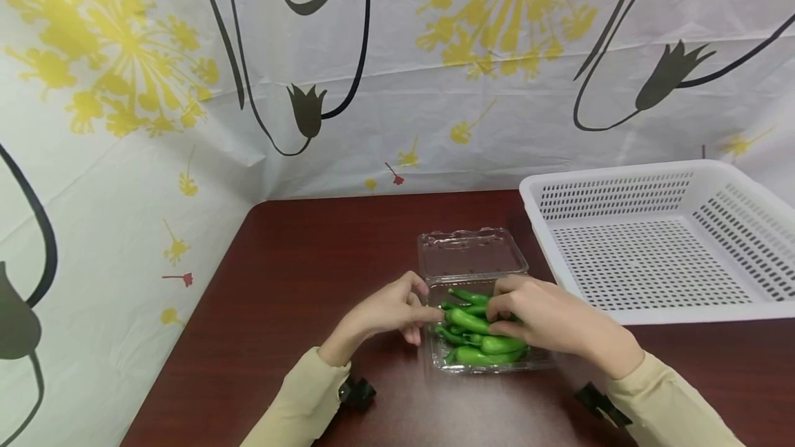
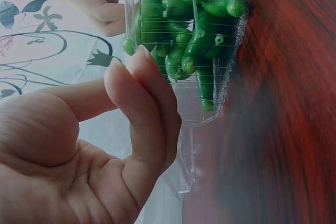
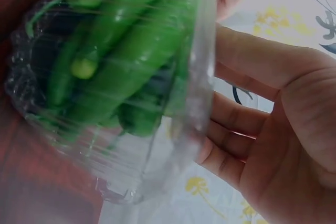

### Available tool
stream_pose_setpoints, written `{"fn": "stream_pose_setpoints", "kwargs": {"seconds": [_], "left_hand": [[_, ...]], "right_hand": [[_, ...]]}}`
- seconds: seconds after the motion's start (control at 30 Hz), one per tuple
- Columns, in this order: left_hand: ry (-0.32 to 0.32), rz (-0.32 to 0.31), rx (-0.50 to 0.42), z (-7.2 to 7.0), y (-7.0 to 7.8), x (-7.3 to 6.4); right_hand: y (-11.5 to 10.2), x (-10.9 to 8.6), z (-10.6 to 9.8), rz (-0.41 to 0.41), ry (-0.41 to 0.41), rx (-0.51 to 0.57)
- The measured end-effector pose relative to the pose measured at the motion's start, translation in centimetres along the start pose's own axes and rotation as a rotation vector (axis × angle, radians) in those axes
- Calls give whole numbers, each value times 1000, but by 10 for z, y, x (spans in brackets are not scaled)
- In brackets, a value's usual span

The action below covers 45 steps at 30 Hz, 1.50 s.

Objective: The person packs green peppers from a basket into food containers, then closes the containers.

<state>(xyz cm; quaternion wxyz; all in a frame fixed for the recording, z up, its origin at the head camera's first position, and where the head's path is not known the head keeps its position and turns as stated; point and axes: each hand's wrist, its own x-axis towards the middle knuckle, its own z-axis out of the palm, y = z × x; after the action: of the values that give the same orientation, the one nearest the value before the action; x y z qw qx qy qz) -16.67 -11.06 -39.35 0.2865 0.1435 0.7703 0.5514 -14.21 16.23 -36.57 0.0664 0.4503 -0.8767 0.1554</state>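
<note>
Several green peppers (image 1: 467, 323) lie heaped in a clear plastic clamshell box (image 1: 491, 366), whose hinged lid (image 1: 472, 256) is folded back on the table. At the box's left side is my left hand (image 1: 394, 308), one digit reaching over the rim to the peppers. Its other fingers are loosely bent outside the wall, as the left wrist view shows. From the right, my right hand (image 1: 540, 312) reaches over the rim, its bent fingers and thumb among the peppers. The rim and peppers (image 3: 136, 51) hide its fingertips in the right wrist view, so a hold is uncertain.
A white perforated plastic basket (image 1: 568, 274) stands on the right, close to the box. Dark red-brown wood forms the table (image 1: 310, 261). Behind and to the left hangs a white patterned cloth (image 1: 385, 130).
</note>
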Motion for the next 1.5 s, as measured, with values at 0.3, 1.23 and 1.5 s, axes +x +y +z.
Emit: {"fn": "stream_pose_setpoints", "kwargs": {"seconds": [0.3,1.23,1.5], "left_hand": [[22,-8,6,1,0,0],[86,11,36,0,-3,1],[142,44,60,-1,-2,3]], "right_hand": [[1,-1,-5,10,-42,7],[8,1,-10,35,38,-7],[14,0,-13,109,36,-23]]}}
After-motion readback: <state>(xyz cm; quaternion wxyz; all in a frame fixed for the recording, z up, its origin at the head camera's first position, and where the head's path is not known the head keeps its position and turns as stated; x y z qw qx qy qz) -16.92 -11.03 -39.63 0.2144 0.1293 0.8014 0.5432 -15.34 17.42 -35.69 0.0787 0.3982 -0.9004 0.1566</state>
